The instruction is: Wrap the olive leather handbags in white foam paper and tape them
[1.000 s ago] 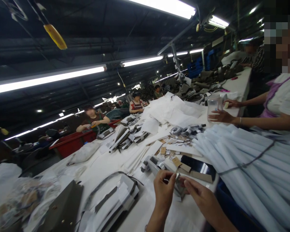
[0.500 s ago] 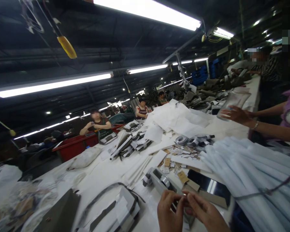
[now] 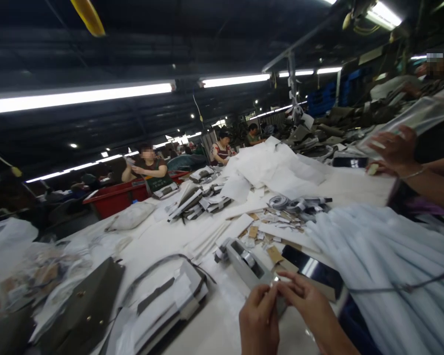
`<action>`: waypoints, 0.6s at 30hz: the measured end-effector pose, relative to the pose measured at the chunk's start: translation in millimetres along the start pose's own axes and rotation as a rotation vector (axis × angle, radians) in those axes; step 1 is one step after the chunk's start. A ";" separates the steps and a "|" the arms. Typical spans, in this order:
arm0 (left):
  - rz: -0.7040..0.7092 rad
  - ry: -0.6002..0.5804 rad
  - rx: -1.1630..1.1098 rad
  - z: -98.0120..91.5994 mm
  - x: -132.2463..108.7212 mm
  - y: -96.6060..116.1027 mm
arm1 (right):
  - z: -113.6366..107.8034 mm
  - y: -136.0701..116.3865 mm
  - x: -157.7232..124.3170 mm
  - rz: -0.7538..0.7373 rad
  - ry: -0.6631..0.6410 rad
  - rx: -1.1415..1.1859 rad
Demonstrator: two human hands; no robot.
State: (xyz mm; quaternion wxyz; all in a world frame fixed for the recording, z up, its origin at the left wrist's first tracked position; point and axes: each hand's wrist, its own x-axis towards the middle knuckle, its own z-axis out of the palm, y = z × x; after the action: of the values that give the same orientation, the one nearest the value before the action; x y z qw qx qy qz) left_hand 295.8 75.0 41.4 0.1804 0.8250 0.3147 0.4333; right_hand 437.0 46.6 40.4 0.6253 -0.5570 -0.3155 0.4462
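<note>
Tilted over since the earlier frame, a co-worker's clear plastic container (image 3: 425,116) now slants at the right edge. Nearer, the grey tape dispenser (image 3: 240,266) runs lengthwise toward the person's left hand (image 3: 259,318) and right hand (image 3: 313,303). Their fingertips meet over its near end, pinching a small shiny piece (image 3: 276,279), equally near both hands, its long axis too small to tell.

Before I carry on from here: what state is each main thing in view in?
Left hand, pinched at a small shiny piece
Right hand, pinched at the same piece
Tape dispenser, upright, partly hidden
Near phone, face up, screen dark
Foam rods, tied with a dark cord
White sheets, heaped loosely
Ceiling tubes, lit
Clear container, tilted in a co-worker's hand
</note>
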 end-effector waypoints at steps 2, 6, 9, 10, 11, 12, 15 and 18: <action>-0.081 -0.047 -0.079 -12.1 -0.1 8.1 | 1.3 -10.0 -7.0 0.017 0.001 -0.012; -0.154 0.035 -0.136 -34.2 -6.3 10.9 | 6.1 -22.6 -17.2 0.011 0.046 0.008; -0.172 0.076 -0.099 -47.5 -20.4 6.1 | 6.0 -22.8 -21.7 0.008 0.064 -0.004; -0.178 0.082 -0.090 -51.2 -26.0 3.9 | 5.3 -21.8 -22.8 0.007 0.066 -0.011; -0.186 0.088 -0.086 -54.5 -31.5 1.7 | 4.6 -20.6 -23.6 0.008 0.071 -0.017; -0.193 0.094 -0.085 -57.3 -36.8 -0.6 | 3.8 -19.3 -24.2 0.008 0.083 -0.023; -0.208 0.120 -0.097 -64.6 -50.0 -6.5 | 2.8 -17.5 -25.3 0.014 0.133 -0.037; -0.218 0.127 -0.113 -72.4 -58.1 -9.5 | 4.2 -20.8 -26.3 0.012 0.173 -0.057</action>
State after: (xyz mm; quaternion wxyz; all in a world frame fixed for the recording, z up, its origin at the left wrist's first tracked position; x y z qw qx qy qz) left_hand 207.6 44.6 41.5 0.2520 0.7455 0.3882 0.4795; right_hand 427.0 24.8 64.2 0.6316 -0.6129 -0.2695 0.3910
